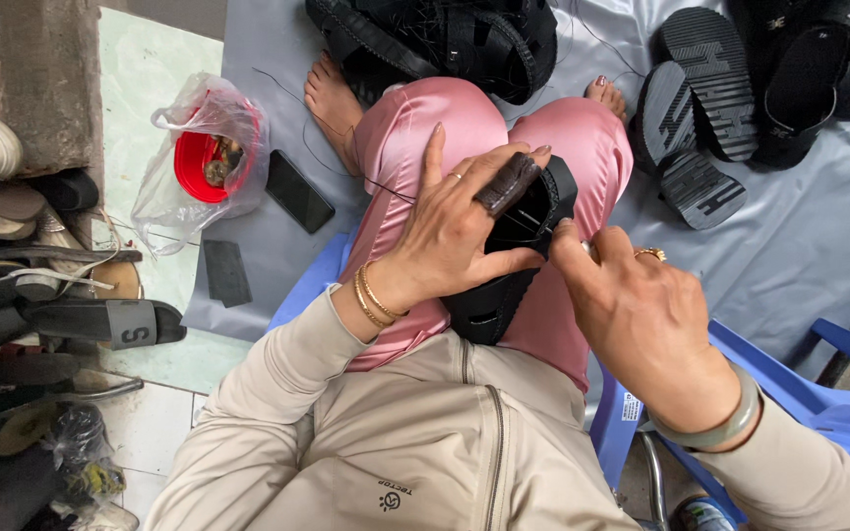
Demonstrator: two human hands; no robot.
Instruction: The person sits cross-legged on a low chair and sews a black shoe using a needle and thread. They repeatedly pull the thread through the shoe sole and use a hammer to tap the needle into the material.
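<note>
A black sandal (504, 285) rests on my lap, over pink trousers. My left hand (455, 221) grips its upper part; the index finger wears a dark brown leather guard (509, 183), and a ring and gold bangles show. My right hand (637, 315) pinches at the sandal's strap near its right edge, fingers closed; whatever it pinches is too small to see. A thin black thread (386, 187) trails across my left knee toward the floor sheet.
A heap of black sandals (445, 39) lies by my feet and several more soles (700, 108) at the right on a grey sheet (819, 236). A red bowl in a plastic bag (204, 157), a black phone (297, 192), a blue chair (838, 393) and piled shoes (12, 246) surround me.
</note>
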